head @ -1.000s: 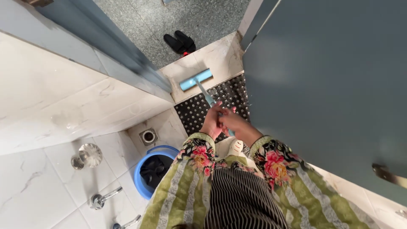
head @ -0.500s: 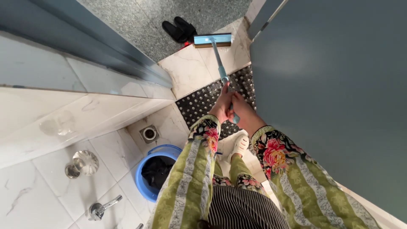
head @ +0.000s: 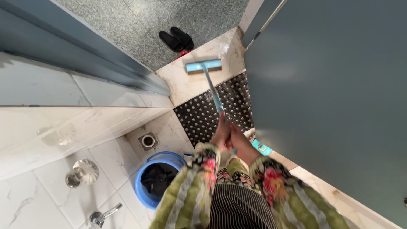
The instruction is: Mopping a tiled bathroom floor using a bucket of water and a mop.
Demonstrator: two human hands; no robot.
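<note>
Blue squeegee [head: 204,66], both hands' fingers [head: 222,127] wrapped.

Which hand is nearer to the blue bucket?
Left. The left hand grips the squeegee handle on the side above the blue bucket; the right hand grips beside it, farther from the bucket.

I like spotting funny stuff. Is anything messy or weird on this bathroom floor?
Nothing looks spilled or broken. Both hands, left hand and right hand, grip the blue floor wiper on the pale tile. The blue bucket stands upright with dark cloth inside, and black slippers sit paired outside.
</note>
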